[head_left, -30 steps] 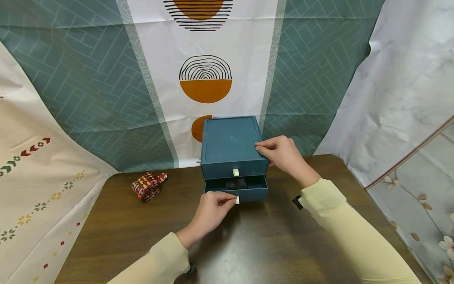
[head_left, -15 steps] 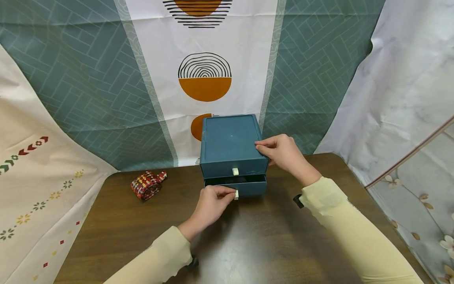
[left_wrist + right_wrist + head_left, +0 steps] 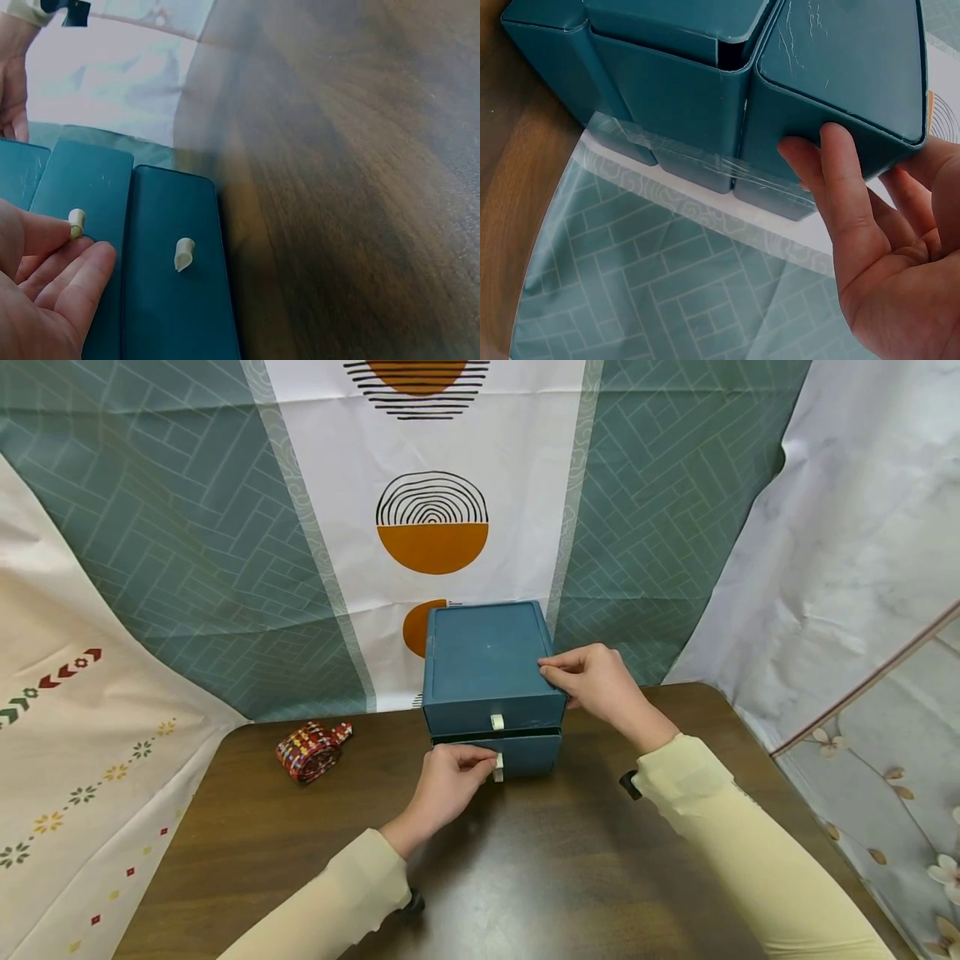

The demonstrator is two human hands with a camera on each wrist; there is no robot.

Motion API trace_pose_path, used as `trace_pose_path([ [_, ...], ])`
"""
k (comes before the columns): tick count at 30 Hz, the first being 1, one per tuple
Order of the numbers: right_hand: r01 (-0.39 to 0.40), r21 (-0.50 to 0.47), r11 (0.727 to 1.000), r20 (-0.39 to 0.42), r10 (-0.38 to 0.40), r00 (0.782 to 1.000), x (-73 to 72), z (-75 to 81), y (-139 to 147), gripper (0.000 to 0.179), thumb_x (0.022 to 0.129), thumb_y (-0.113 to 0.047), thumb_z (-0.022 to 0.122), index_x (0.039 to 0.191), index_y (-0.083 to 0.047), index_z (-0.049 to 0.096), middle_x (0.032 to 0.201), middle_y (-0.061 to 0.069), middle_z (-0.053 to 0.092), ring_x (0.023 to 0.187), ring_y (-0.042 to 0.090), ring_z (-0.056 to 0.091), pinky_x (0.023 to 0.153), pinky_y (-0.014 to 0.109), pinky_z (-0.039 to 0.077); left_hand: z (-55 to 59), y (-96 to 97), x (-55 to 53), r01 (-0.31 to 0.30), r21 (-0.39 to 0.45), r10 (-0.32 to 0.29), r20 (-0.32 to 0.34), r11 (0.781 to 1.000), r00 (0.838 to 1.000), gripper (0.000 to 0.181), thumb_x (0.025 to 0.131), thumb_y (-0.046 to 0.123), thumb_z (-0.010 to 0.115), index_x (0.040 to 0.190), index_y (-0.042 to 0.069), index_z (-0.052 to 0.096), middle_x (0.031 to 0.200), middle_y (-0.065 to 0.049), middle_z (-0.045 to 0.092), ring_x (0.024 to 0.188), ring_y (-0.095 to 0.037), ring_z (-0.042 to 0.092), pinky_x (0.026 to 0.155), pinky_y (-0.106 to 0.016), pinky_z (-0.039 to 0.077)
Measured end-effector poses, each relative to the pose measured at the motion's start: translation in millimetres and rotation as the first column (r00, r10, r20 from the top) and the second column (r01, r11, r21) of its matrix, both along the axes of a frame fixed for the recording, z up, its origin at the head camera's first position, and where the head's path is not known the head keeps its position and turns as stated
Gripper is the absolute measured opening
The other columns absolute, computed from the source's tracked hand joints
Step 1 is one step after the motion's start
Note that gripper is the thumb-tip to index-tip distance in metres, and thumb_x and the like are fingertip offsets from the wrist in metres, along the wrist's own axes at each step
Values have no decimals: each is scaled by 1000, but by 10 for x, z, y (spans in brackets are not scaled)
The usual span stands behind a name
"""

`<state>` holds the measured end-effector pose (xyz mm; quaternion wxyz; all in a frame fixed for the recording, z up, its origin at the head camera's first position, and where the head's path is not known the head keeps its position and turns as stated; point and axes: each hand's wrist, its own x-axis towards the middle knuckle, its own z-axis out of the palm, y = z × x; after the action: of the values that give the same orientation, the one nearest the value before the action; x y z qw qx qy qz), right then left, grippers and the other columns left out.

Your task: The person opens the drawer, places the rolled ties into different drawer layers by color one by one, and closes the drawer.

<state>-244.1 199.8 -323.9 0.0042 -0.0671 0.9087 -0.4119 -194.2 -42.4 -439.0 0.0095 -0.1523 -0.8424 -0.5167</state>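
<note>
A blue-green drawer cabinet stands on the wooden table against the back cloth. Its middle drawer sticks out slightly, with a thin dark gap above its front. My left hand pinches that drawer's pale pull tab between thumb and fingers. Below it, the bottom drawer carries a similar tab. At the cabinet's upper right edge, my right hand holds the box, with some fingers against its side. The drawer's contents are hidden.
A rolled, multicoloured woven strap lies on the table to the left of the cabinet. Patterned cloths hang behind it and along both sides. Clear tape runs across the cabinet's side near the back.
The left hand has pushed the middle drawer inward, away from me, so its opening narrowed to a slit and the dark thing inside went out of sight. The right hand has stayed in place.
</note>
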Motion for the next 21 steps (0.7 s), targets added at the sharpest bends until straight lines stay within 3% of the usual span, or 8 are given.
trace_pose_path([
  [9,-4,-2,1000,5,4,1000,6,2,-6,25,87,-39,64,111,-32,69,114,-1,68,73,24,65,59,30,56,-28,16,-90,-28,15,28,11,999,1000,11,87,22,67,93,19,76,86,7,73,64,-7,63,58,-25,53],
  [21,4,-2,1000,7,-4,1000,-2,3,-7,24,87,-39,64,110,-34,69,113,-2,68,74,20,64,59,30,56,-19,20,-152,-28,23,27,47,999,999,11,87,22,67,93,20,76,87,6,73,69,-13,68,62,-26,54],
])
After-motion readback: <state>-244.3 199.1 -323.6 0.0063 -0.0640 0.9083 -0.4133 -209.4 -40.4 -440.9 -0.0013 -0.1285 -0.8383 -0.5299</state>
